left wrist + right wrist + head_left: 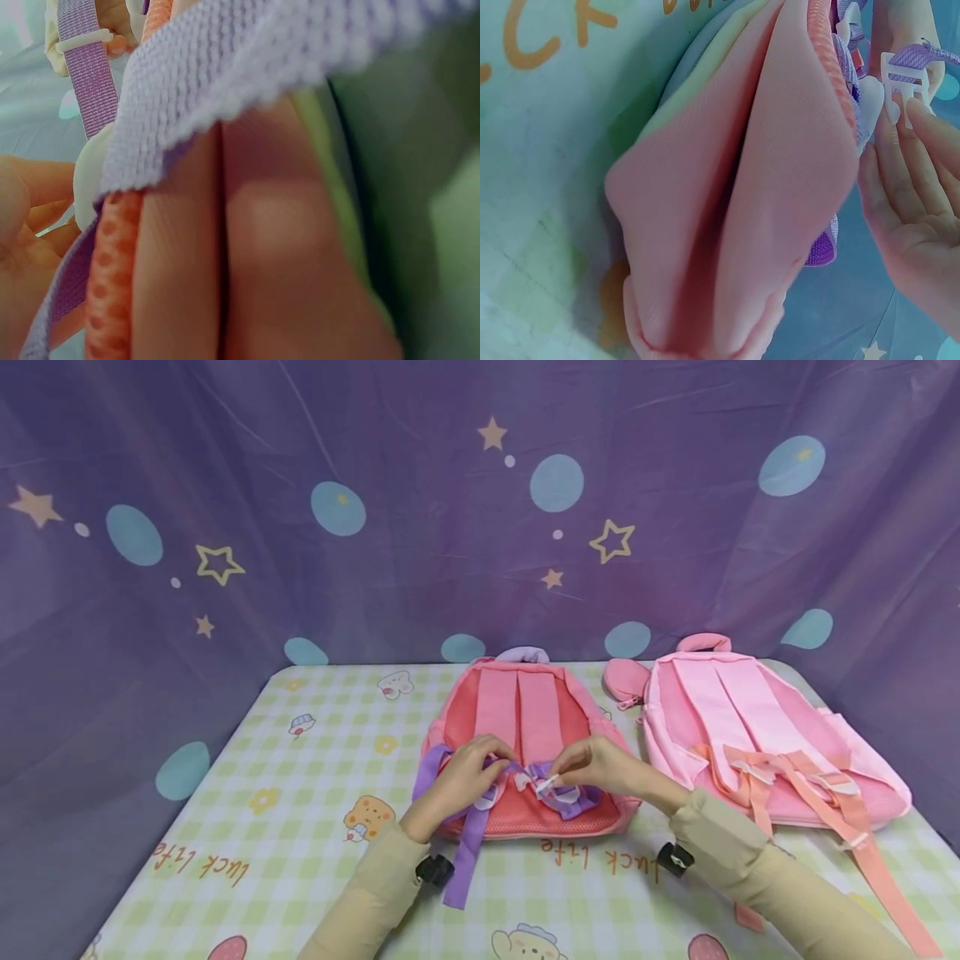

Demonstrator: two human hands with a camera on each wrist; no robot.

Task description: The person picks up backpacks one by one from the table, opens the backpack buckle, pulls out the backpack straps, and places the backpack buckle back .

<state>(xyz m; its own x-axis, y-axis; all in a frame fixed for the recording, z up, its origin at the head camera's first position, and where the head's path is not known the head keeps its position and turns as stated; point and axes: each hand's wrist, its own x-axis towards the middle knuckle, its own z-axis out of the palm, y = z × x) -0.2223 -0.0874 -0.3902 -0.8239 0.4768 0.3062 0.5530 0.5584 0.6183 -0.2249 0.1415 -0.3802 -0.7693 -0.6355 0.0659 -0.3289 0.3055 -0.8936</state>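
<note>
A coral-pink backpack [537, 710] lies on its front, its back panel and purple straps [470, 852] facing up. Over its lower left part, my left hand [468, 774] has thumb and fingers bent around the purple webbing near the middle; its exact grip is partly hidden. My right hand [600, 764] pinches a white plastic buckle [547, 783] on the other strap. The right wrist view shows the pronged buckle piece [905, 86] at the thumb and fingertips. Purple webbing [225, 67] crosses close in front of the left wrist camera, beside the left hand's palm [30, 232].
To the right lies a light-pink backpack [750, 718] with orange straps [888, 885] trailing over the table edge. A round pink pouch [626, 678] sits between the two bags. Green checked cloth [315, 793] covers the table; a purple patterned curtain [420, 568] hangs behind.
</note>
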